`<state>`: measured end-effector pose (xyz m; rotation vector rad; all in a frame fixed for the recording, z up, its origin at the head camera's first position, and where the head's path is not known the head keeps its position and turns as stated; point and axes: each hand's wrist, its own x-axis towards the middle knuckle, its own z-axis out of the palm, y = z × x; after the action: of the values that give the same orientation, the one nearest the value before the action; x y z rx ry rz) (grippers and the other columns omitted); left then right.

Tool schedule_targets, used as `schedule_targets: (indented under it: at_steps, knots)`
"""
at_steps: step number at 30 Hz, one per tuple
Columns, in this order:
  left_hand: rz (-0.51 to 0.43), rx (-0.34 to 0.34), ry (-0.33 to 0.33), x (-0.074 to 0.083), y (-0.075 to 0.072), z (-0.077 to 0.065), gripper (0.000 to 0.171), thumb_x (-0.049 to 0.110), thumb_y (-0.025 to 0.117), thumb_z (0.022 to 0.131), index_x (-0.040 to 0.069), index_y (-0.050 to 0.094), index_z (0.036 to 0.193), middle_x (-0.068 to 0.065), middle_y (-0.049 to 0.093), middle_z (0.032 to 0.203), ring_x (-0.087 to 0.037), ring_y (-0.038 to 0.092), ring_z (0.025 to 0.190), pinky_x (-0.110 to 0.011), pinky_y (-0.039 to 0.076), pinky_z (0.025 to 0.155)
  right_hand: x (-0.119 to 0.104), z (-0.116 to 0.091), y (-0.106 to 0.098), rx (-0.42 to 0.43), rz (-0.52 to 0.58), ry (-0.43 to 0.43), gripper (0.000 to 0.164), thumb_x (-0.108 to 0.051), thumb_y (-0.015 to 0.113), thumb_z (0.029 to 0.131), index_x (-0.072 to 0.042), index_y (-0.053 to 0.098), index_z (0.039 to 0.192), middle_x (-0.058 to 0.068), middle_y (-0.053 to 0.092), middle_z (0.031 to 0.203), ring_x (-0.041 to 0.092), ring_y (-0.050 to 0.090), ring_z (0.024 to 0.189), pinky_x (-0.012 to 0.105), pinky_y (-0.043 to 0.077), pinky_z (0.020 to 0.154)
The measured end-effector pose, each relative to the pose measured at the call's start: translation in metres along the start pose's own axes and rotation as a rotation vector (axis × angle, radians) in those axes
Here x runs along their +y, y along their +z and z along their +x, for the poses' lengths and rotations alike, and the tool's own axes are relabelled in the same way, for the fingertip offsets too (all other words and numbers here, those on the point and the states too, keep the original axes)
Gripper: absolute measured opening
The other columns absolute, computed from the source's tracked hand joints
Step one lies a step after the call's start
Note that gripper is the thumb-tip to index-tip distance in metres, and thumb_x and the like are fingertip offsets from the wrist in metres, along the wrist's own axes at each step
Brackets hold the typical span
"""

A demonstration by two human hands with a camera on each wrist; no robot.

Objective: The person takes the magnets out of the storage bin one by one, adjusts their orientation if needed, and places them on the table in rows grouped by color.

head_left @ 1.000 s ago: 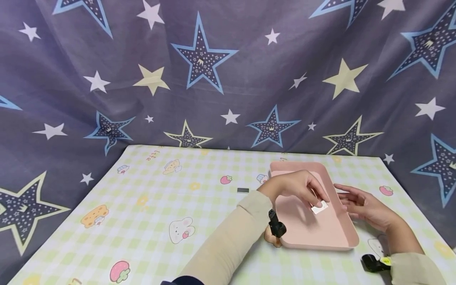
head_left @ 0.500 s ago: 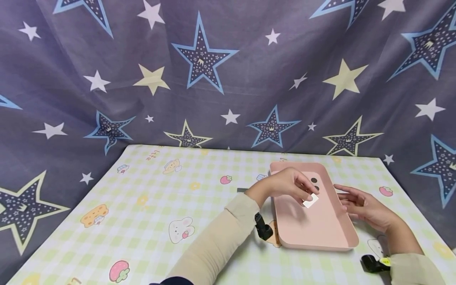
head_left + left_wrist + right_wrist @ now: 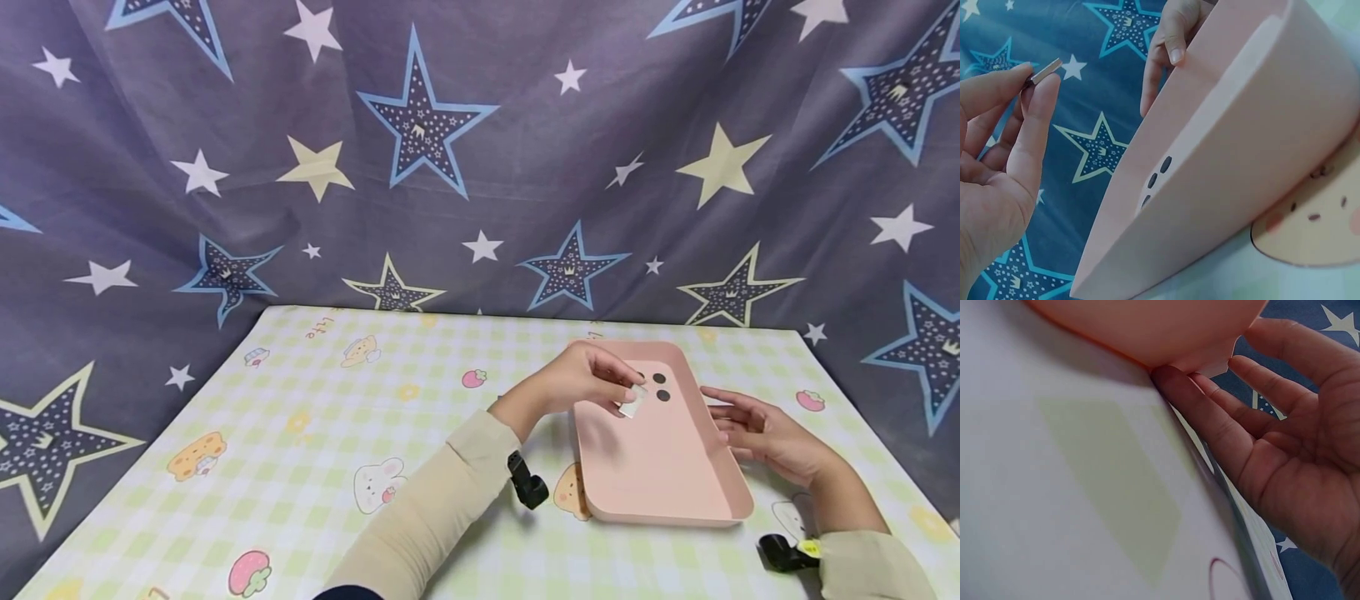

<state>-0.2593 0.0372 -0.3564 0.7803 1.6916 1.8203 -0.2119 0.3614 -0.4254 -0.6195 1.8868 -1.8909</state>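
Note:
My left hand [image 3: 583, 379] pinches a small flat silvery-white rectangular piece [image 3: 633, 401] between thumb and fingertips, over the far left part of a pink tray [image 3: 660, 475]. The left wrist view shows this thin piece [image 3: 1046, 71] edge-on at the fingertips. On the floor of the tray, toward its far end, are dark round spots [image 3: 663, 396], partly behind the hand. My right hand [image 3: 776, 437] is at the outside of the tray's right wall, fingers spread and loosely extended. In the right wrist view, its thumb [image 3: 1175, 387] reaches the tray's lower edge.
A green-and-white checked cloth [image 3: 315, 475] with cartoon prints covers the table. Behind it hangs a dark star-patterned curtain [image 3: 300, 225]. Each wrist wears a black camera, the left camera [image 3: 528, 483] hanging beside the tray's near left side.
The left hand has moved left and away from me with the pinched piece, uncovering the dark spots. Its wrist now hides most of the small dark grey rectangle on the cloth. The right hand stays put.

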Motion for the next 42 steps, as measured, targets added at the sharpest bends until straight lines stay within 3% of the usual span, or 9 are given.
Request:
schedule_targets:
  at_steps: [11,26,38,42]
  knots:
    - [-0.047,0.118,0.043,-0.004,-0.007,-0.017,0.025,-0.015,0.066,0.084,-0.019,0.063,0.108,-0.019,0.071,0.103,-0.015,0.067,0.074,-0.043,0.059,0.071,0.001,0.000,0.000,-0.014,0.022,-0.011,0.060,0.009,0.043,0.099,-0.024,0.041,0.149,0.000,0.059,0.130,0.016,0.060,0.114,0.039,0.055,0.085]
    - [-0.023,0.160,0.050,-0.009,-0.026,-0.044,0.027,-0.012,0.067,0.084,-0.018,0.063,0.110,-0.005,0.069,0.088,-0.015,0.065,0.072,-0.040,0.059,0.070,0.000,-0.001,0.001,-0.009,0.035,-0.005,0.060,0.010,0.044,0.098,-0.026,0.044,0.147,-0.001,0.061,0.129,0.014,0.061,0.114,0.037,0.055,0.085]
    - [-0.006,0.241,0.072,-0.010,-0.047,-0.069,0.026,-0.009,0.070,0.083,-0.015,0.065,0.108,-0.015,0.069,0.095,-0.016,0.065,0.073,-0.036,0.059,0.069,0.002,0.000,-0.001,-0.026,0.045,-0.018,0.060,0.010,0.043,0.099,-0.025,0.043,0.148,0.000,0.060,0.129,0.015,0.060,0.114,0.038,0.055,0.086]
    - [-0.006,0.263,0.076,-0.012,-0.054,-0.075,0.027,-0.009,0.070,0.083,-0.016,0.064,0.108,-0.009,0.070,0.092,-0.016,0.065,0.074,-0.034,0.059,0.067,0.003,0.000,-0.002,-0.032,0.046,-0.023,0.060,0.010,0.042,0.099,-0.025,0.043,0.148,0.000,0.060,0.130,0.015,0.060,0.114,0.038,0.055,0.086]
